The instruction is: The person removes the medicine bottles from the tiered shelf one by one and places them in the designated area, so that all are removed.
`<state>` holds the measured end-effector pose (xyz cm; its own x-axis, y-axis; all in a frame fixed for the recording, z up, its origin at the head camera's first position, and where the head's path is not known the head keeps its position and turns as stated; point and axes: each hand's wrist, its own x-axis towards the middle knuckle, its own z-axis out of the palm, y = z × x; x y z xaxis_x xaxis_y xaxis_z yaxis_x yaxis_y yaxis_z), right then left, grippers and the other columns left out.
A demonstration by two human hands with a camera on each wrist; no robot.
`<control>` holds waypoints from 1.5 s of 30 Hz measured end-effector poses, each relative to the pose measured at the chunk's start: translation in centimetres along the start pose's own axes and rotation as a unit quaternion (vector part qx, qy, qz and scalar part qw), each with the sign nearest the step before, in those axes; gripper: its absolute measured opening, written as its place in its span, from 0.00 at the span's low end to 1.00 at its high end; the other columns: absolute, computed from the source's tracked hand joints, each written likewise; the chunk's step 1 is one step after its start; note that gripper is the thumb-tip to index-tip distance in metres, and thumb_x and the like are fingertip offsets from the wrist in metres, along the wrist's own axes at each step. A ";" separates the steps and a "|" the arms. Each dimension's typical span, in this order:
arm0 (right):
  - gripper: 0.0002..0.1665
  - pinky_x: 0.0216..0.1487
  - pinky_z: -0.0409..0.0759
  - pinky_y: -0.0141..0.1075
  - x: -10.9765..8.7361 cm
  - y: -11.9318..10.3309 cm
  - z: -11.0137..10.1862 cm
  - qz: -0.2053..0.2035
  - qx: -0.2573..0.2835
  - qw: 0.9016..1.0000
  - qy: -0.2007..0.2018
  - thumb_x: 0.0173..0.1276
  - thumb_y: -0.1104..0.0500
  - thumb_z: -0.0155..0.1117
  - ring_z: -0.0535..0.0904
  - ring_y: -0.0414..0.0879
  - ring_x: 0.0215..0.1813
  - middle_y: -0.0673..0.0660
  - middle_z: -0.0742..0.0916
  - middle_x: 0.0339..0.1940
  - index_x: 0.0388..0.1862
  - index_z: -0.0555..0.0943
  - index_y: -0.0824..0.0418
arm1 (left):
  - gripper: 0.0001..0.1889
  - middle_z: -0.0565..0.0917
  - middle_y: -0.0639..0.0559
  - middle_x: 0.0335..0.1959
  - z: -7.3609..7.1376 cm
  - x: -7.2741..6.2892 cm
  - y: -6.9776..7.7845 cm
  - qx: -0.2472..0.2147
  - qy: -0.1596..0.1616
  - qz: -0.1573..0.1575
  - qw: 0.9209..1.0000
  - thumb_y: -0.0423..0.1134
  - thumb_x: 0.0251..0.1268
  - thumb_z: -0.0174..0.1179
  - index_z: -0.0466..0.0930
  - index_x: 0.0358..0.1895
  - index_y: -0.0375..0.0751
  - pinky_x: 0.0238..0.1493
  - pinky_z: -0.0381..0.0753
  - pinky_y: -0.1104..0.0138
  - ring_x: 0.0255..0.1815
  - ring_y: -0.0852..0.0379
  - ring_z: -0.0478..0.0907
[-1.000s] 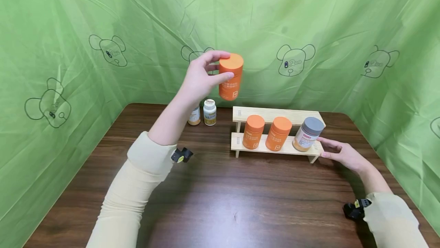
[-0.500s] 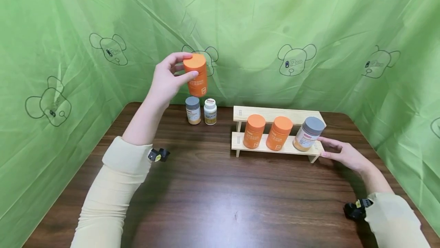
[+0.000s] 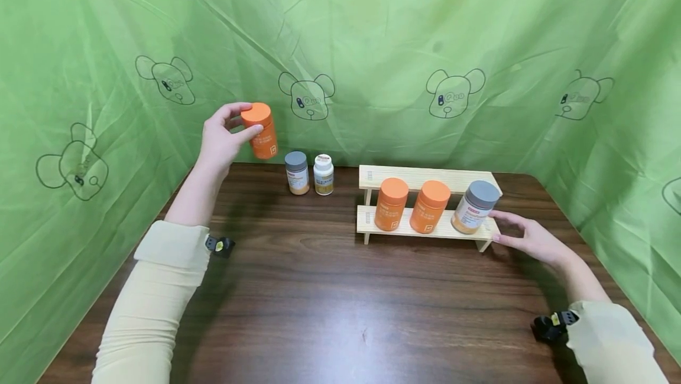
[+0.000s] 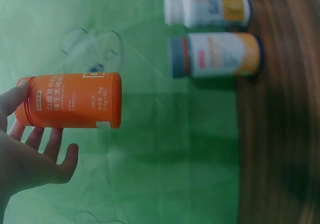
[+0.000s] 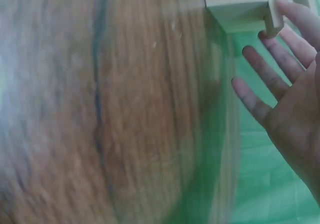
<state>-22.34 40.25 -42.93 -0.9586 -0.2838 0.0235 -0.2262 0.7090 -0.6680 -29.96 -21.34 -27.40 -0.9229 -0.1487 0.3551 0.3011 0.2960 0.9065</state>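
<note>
My left hand (image 3: 220, 139) grips an orange supplement bottle (image 3: 260, 131) near its lid and holds it up in the air at the back left. In the left wrist view the orange bottle (image 4: 75, 101) lies across the picture, its label lettering facing the camera. My right hand (image 3: 532, 241) holds the right end of a two-step wooden display rack (image 3: 425, 178), thumb at the front corner and a finger behind. The right wrist view shows the other fingers (image 5: 265, 71) spread out past the board. On the lower step stand two orange bottles (image 3: 392, 204) and a grey-lidded bottle (image 3: 472, 207).
Left of the rack, a grey-lidded bottle (image 3: 297, 172) and a smaller white bottle (image 3: 323, 175) stand side by side at the back of the dark wooden table (image 3: 340, 289). A green cloth (image 3: 372, 47) with mouse-head drawings hangs behind and at both sides.
My left hand has carried the orange bottle leftward from near the rack, past the two standing bottles, and somewhat lower of late. My right hand has stayed at the rack's end.
</note>
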 end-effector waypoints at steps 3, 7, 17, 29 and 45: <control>0.35 0.52 0.63 0.26 0.2 -0.4 0.1 0.002 -0.006 1.000 0.004 0.65 0.50 0.64 0.64 0.28 0.58 0.63 0.76 0.61 0.69 0.66 0.56 | 0.25 0.75 0.51 0.57 -0.4 0.2 -1.3 0.022 0.009 -0.003 1.000 0.39 0.55 0.68 0.76 0.58 0.46 0.46 0.75 0.70 0.55 0.57 0.71; 0.35 0.51 0.66 0.25 0.5 -0.4 0.4 0.001 -0.001 1.000 0.016 0.64 0.52 0.65 0.65 0.24 0.54 0.65 0.77 0.59 0.67 0.67 0.60 | 0.25 0.75 0.50 0.57 -0.5 0.4 -3.2 0.037 0.016 -0.015 0.999 0.41 0.55 0.68 0.75 0.58 0.47 0.47 0.74 0.68 0.55 0.57 0.71; 0.34 0.47 0.69 0.25 0.6 -0.4 0.8 -0.009 0.000 0.999 0.042 0.61 0.54 0.68 0.68 0.22 0.49 0.67 0.80 0.54 0.64 0.69 0.63 | 0.25 0.78 0.44 0.52 0.7 0.5 -8.1 0.031 0.024 -0.022 0.999 0.36 0.55 0.68 0.75 0.58 0.41 0.45 0.72 0.71 0.51 0.56 0.71; 0.36 0.46 0.69 0.19 0.7 0.4 1.1 -0.002 0.009 0.999 0.051 0.61 0.54 0.69 0.70 0.20 0.47 0.70 0.80 0.55 0.65 0.69 0.64 | 0.24 0.77 0.38 0.50 1.7 -0.4 -12.9 0.070 -0.001 0.016 0.997 0.35 0.57 0.67 0.74 0.59 0.38 0.55 0.72 0.54 0.50 0.48 0.73; 0.38 0.45 0.71 0.20 0.7 0.4 1.0 0.008 0.012 0.999 0.040 0.62 0.56 0.68 0.70 0.21 0.47 0.71 0.80 0.56 0.68 0.66 0.66 | 0.25 0.76 0.38 0.53 1.7 -0.2 -15.9 0.076 -0.031 0.009 0.997 0.33 0.60 0.64 0.72 0.61 0.37 0.53 0.71 0.61 0.51 0.48 0.72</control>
<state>-22.93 39.66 -43.88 -0.9732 -0.2192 0.0703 -0.2067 0.6979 -0.6857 -34.93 -24.39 -42.29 -0.9324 -0.0851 0.3511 0.2817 0.4375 0.8540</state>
